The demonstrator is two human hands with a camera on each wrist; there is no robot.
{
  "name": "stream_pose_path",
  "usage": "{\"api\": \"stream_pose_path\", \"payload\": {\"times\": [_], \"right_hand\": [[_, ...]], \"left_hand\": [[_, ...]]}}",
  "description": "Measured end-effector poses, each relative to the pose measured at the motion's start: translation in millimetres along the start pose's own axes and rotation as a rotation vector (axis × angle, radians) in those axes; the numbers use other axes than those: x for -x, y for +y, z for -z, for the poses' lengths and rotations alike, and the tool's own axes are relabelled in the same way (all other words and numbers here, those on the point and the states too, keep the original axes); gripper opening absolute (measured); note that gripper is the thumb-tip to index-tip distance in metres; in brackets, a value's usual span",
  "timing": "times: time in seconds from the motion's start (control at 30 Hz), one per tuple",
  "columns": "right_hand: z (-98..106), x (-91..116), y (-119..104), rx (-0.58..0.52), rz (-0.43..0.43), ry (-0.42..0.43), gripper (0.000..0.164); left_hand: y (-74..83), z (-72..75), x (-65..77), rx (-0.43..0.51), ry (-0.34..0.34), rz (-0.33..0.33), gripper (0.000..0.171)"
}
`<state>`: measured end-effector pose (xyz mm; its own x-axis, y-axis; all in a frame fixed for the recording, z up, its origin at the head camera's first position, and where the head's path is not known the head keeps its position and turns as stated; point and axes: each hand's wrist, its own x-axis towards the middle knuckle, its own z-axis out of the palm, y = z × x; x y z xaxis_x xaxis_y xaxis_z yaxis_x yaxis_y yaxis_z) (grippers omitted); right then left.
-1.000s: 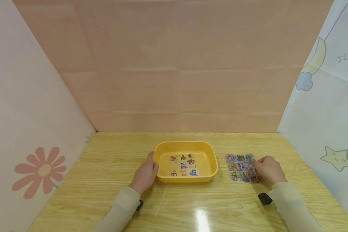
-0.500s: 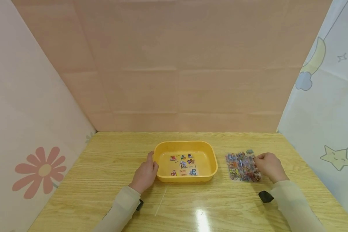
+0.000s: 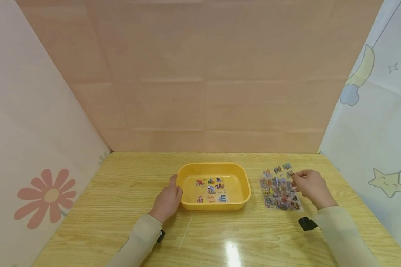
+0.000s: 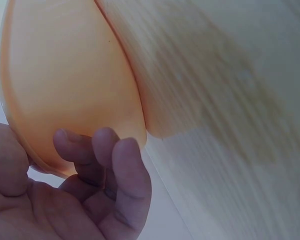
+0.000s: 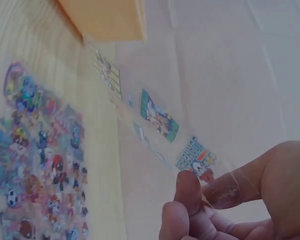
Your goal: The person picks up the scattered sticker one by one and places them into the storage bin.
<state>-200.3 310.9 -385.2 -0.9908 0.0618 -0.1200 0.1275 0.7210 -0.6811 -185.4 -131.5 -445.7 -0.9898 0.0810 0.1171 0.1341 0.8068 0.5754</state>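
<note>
A yellow plastic tray [image 3: 214, 206] sits mid-table with a clear sticker sheet [image 3: 211, 190] lying flat in it. At its left end, my left hand [image 3: 166, 202] holds the rim; in the left wrist view its fingers [image 4: 132, 175] curl against the outer wall. To the right of the tray lies a pile of clear sticker sheets [image 3: 279, 198] with small colourful cartoon prints. My right hand [image 3: 313, 188] pinches the corner of one transparent sticker sheet [image 5: 159, 117] between thumb and forefinger, lifted and tilted above the pile [image 5: 42, 155].
A thin pale strip [image 3: 185, 233] lies on the wooden table [image 3: 130, 178] in front of the tray. A pinkish backdrop [image 3: 204, 92] rises behind the table, and printed white panels [image 3: 381, 122] flank both sides. Dark wrist devices [image 3: 307, 223] show at both cuffs.
My right hand has peeled up the top sheet's near side and moved it slightly away from me, off the pile. The left hand and the tray have stayed put.
</note>
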Motion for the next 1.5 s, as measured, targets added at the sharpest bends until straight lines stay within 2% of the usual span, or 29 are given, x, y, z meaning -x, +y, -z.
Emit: {"api": "stream_pose_path", "payload": {"times": [0.6, 0.97, 1.3, 1.5], "right_hand": [[8.3, 2.8, -35.5, -0.020, 0.061, 0.018, 0.051], [1.5, 2.6, -66.8, -0.099, 0.089, -0.045, 0.042], [-9.9, -2.0, -96.2, -0.131, 0.143, -0.107, 0.031], [-21.0, -8.7, -113.8, -0.133, 0.145, -0.162, 0.029]], "left_hand": [[2.4, 2.7, 1.1, 0.000, 0.002, -0.012, 0.049], [3.4, 3.9, 0.8, -0.005, -0.010, 0.006, 0.049], [3.2, 4.5, 0.3, 0.001, -0.024, 0.016, 0.050], [3.7, 4.0, 0.7, 0.012, -0.036, 0.029, 0.051]]}}
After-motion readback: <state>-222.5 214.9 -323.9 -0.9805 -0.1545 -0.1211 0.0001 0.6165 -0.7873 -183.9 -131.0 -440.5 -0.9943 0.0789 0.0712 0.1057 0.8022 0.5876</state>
